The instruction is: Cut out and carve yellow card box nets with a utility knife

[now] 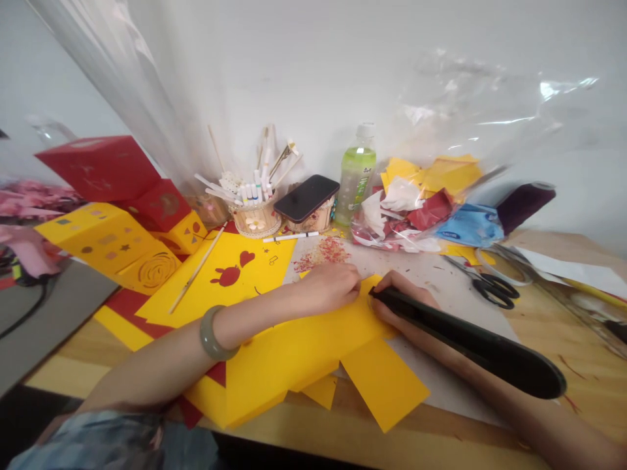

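Observation:
My right hand (404,297) is closed around the narrow front end of a long black tool (470,343). Its rounded back end points towards me, and it has the look of a utility knife, though no blade shows. The tip meets the right part of a folded yellow paper sheet (294,356). My left hand (330,287), curled with fingers pressed together, rests on the same sheet just left of the tool; whether it pinches anything is hidden. A smaller yellow paper piece (385,385) sticks out below, over the table's front edge.
Left stand red boxes (102,166) and a yellow box with cut-out shapes (105,241). Behind are a marker cup (255,219), phone (308,197), green drink bottle (357,173) and plastic bag of scraps (411,212). Black-handled scissors (494,290) lie right, paper bits (326,253) ahead.

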`<action>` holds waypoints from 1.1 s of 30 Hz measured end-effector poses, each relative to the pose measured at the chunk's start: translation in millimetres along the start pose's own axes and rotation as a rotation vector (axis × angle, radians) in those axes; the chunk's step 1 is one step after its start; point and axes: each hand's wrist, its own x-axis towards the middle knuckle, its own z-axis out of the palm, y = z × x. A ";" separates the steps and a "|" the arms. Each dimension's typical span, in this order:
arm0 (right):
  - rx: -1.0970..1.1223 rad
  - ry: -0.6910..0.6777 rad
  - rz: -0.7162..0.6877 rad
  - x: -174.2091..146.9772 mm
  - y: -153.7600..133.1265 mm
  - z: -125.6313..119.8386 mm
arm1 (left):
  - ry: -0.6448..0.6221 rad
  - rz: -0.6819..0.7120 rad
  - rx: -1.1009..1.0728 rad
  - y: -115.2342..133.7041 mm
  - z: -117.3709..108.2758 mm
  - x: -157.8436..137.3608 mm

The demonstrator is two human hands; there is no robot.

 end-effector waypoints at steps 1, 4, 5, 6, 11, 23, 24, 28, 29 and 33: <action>-0.005 -0.001 0.011 0.3 -0.6 0.1 | 0.000 -0.003 -0.001 0.3 -0.3 -0.2; 0.014 -0.032 -0.005 0.6 0.5 0.1 | -0.003 -0.005 -0.009 0.4 -0.5 0.0; 0.023 -0.039 -0.022 0.4 1.7 0.2 | -0.006 -0.002 -0.012 0.3 -0.5 0.3; 0.030 -0.038 -0.038 0.2 3.0 0.4 | -0.008 0.002 -0.014 0.1 -0.5 0.5; 0.015 0.003 0.003 -0.2 5.4 3.8 | -0.014 0.010 -0.021 -0.4 -1.0 1.2; 0.055 -0.033 -0.048 0.6 9.0 -0.1 | 0.013 0.020 -0.034 -3.6 3.0 1.4; 0.059 -0.051 -0.060 0.9 7.3 -0.2 | 0.014 0.018 -0.036 -3.8 3.4 1.5; 0.064 -0.044 -0.005 2.1 8.6 -2.0 | 0.019 0.008 -0.047 -3.9 4.4 1.5; 0.067 -0.018 0.027 2.3 10.9 -2.7 | 0.020 0.007 -0.050 -3.7 4.5 1.3; 0.167 0.109 0.128 4.8 18.6 -3.7 | 0.025 -0.006 -0.070 -2.1 3.0 -0.4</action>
